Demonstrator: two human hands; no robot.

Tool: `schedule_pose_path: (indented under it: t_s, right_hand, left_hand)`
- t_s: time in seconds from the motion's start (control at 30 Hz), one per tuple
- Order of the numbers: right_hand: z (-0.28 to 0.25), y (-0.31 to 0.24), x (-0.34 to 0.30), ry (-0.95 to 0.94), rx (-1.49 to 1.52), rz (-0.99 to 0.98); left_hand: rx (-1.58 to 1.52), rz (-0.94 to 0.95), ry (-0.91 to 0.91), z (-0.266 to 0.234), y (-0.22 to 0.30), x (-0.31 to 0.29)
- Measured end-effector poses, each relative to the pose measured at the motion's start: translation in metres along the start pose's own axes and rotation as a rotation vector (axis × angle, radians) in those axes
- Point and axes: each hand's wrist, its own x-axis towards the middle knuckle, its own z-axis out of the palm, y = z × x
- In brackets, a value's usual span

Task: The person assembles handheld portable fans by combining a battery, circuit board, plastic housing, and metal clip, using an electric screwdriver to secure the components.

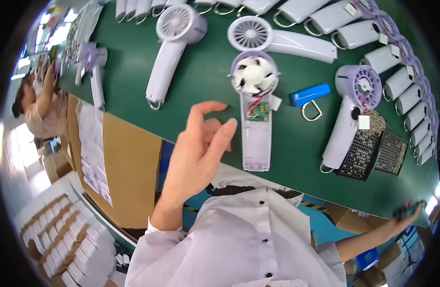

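Observation:
My left hand hovers at the table's near edge with its thumb and forefinger apart and the other fingers curled, holding nothing. Just right of it lies an opened handheld fan, showing white blades, red wires and a green circuit board in its hollow handle. A blue cylindrical battery and a D-shaped metal ring sit to the right of that fan. Stretched out to the far right, my right hand is closed around a dark handheld tool, too blurred to name more exactly.
Another lilac fan with exposed wiring rests against black trays of small metal parts. Two fans lie farther back. Several fan handles curve along the far and right edges. A cardboard box and a co-worker are at left.

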Motion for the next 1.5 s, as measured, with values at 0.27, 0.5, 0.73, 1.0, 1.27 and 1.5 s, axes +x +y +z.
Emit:
schedule_pose_path:
  t_s: [0.27, 0.5, 0.73, 1.0, 1.27, 1.5]
  right_hand:
    - [0.150, -0.077, -0.150, -0.621, 1.417, -0.030]
    - [0.266, -0.062, -0.284, -1.018, 1.041, -0.108]
    - [0.302, -0.055, -0.327, -1.087, 0.934, -0.156]
    - [0.303, -0.052, -0.329, -1.083, 0.861, -0.201]
    - [0.304, -0.057, -0.335, -1.111, 0.902, -0.229]
    - [0.306, -0.057, -0.344, -1.139, 0.718, -0.382]
  left_hand:
    - [-0.156, 0.697, -0.451, 0.022, -0.002, -0.024]
    - [-0.500, 0.483, -0.502, 0.061, -0.007, -0.029]
    - [-0.443, 0.541, -0.450, 0.040, -0.023, -0.023]
    - [-0.614, 0.442, -0.400, 0.037, -0.031, -0.025]
    - [-0.291, 0.767, -0.143, 0.034, -0.036, -0.017]
    - [-0.151, 0.832, -0.109, 0.030, -0.028, -0.011]
